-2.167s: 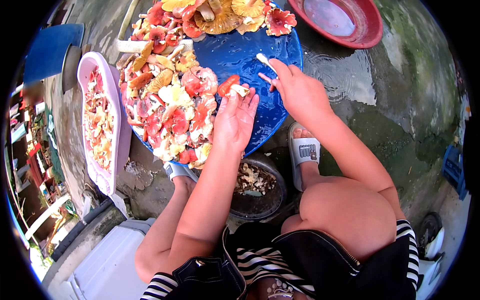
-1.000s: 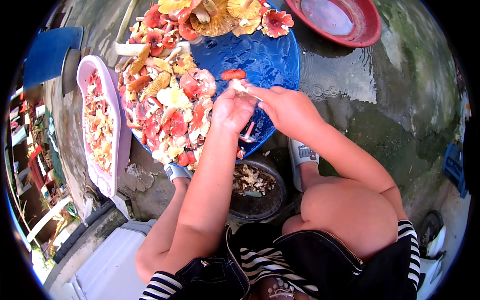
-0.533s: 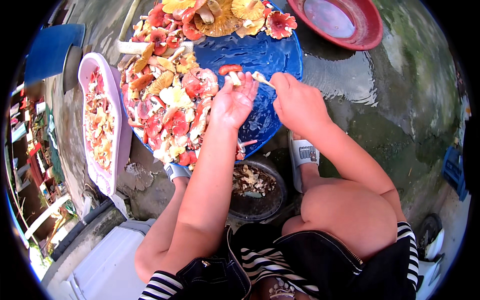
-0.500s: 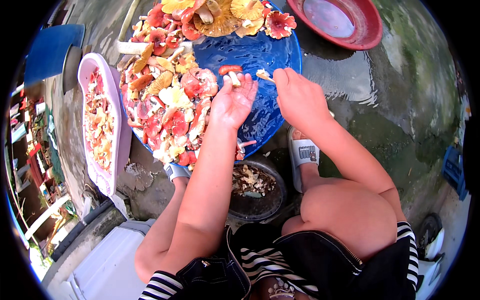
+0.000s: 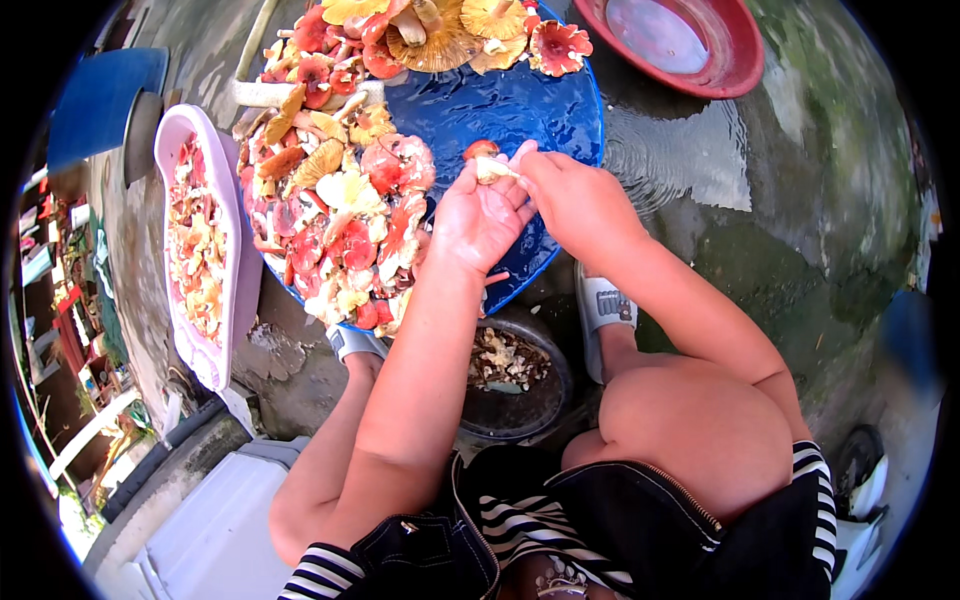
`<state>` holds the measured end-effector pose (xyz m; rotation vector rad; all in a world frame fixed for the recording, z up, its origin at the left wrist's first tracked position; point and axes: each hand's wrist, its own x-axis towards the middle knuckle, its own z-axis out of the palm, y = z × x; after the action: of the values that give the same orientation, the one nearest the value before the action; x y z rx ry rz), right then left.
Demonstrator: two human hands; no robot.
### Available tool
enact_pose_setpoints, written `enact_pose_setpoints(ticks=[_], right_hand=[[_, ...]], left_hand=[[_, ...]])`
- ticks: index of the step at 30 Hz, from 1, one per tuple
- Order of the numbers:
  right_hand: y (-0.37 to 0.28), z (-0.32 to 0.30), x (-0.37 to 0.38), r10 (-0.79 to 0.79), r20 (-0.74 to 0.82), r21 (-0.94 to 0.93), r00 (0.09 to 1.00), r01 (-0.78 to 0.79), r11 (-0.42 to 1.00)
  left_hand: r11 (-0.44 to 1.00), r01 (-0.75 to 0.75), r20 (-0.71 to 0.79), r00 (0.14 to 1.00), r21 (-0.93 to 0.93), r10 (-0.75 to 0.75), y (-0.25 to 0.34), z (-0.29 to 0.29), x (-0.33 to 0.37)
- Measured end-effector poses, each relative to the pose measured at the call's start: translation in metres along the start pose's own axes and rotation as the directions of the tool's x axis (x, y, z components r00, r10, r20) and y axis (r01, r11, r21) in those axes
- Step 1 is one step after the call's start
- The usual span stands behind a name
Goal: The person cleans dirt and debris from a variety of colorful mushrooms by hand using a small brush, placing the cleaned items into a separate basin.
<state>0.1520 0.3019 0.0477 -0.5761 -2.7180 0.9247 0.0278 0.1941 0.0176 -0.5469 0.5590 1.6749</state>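
Hands meet over the blue basin (image 5: 520,110): left hand (image 5: 478,215) cradles a red-capped mushroom (image 5: 487,160) while right hand (image 5: 575,195) pinches its pale stem, steadying it above the dark scrap bowl (image 5: 515,375).

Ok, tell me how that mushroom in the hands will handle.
The mushroom is small and pinched between left hand and right hand, so probably light. Its thin cap looks brittle, likely to crumble. The wet blue tub suggests it's slippery.

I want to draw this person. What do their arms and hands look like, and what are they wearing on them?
Both arms are bare. The left hand and right hand wear no gloves. Short black-and-white striped sleeves show at the shoulders. I see no rings, watch or bracelets.
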Motion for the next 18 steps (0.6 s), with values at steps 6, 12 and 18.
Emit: enact_pose_setpoints(ticks=[6, 12, 18], right_hand=[[-0.001, -0.009, -0.002, -0.025, 0.046, 0.026, 0.999, 0.024, 0.999], [-0.009, -0.038, -0.020, 0.229, 0.257, 0.167, 0.939, -0.276, 0.946], [-0.017, -0.083, -0.021, 0.015, 0.202, 0.054, 0.979, -0.026, 0.998]], left_hand=[[0.906, -0.136, -0.140, 0.968, 0.400, 0.207, -0.003, 0.003, -0.007], [0.666, -0.310, 0.056, 0.926, 0.679, 0.374, 0.007, 0.017, -0.040], [0.494, -0.450, 0.143, 0.829, 0.744, 0.540, 0.001, 0.044, -0.117]])
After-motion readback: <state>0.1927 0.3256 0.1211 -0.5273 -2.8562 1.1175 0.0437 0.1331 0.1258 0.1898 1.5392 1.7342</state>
